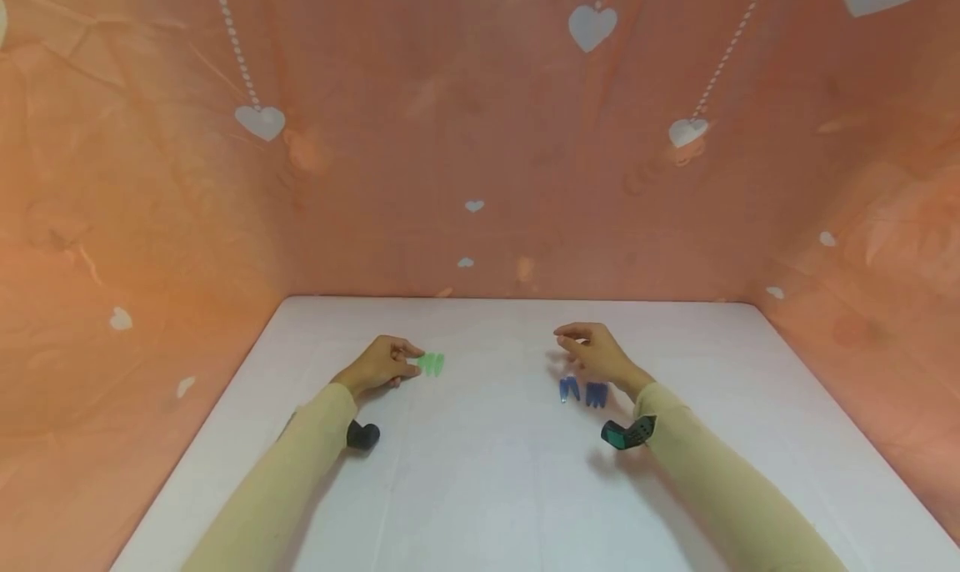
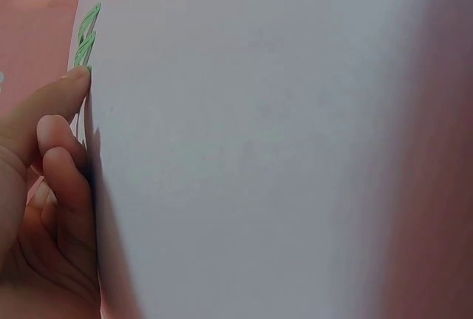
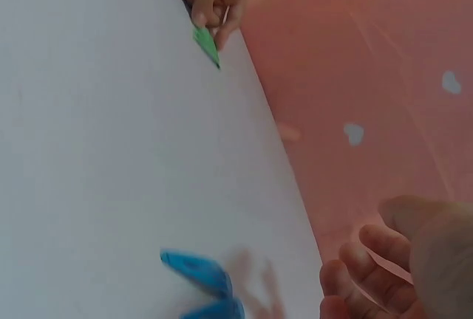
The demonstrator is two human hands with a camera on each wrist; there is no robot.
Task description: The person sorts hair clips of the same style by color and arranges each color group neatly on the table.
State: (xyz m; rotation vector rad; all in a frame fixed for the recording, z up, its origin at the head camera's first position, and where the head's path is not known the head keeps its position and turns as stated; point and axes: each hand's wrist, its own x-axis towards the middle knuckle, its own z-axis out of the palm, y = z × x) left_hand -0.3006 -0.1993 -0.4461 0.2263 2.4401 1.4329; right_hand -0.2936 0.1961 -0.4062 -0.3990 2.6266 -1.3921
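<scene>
Green snap hair clips [image 1: 437,364] stand side by side on the left half of the white table. My left hand [image 1: 382,363] pinches the nearest green clip between thumb and index finger, the other fingers curled under. In the left wrist view the thumb tip overlaps the lower end of the green clips [image 2: 86,44]. On the right lie several blue hair clips [image 1: 596,394], some close together and others angled apart [image 1: 570,388]. My right hand [image 1: 597,353] hovers just beyond them, fingers loosely bent and holding nothing. Its wrist view shows blue clips [image 3: 198,271] below the hand.
The white table [image 1: 465,489] ends at an orange-pink cloth [image 1: 480,138] with white hearts, which rises at the back and both sides. A dark wrist device [image 1: 628,433] is strapped at the right sleeve, another [image 1: 363,435] at the left.
</scene>
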